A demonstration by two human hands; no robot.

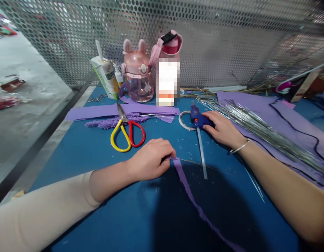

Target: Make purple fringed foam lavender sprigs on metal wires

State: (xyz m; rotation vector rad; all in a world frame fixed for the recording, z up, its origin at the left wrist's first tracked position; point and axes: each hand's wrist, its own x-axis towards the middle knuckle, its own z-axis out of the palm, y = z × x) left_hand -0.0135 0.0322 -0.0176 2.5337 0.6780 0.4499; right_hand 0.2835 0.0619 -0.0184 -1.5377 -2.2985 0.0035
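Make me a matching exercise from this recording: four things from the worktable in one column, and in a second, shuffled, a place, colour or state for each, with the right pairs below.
Things
1. scissors
2. glue gun
3. narrow purple strip
4. silvery wires

Descriptions
A. pinched near one end by the left hand
B. lying in a bundle, partly over a purple sheet
C. one yellow handle and one red
D. blue, held in the right hand

Right pairs: 1-C, 2-D, 3-A, 4-B
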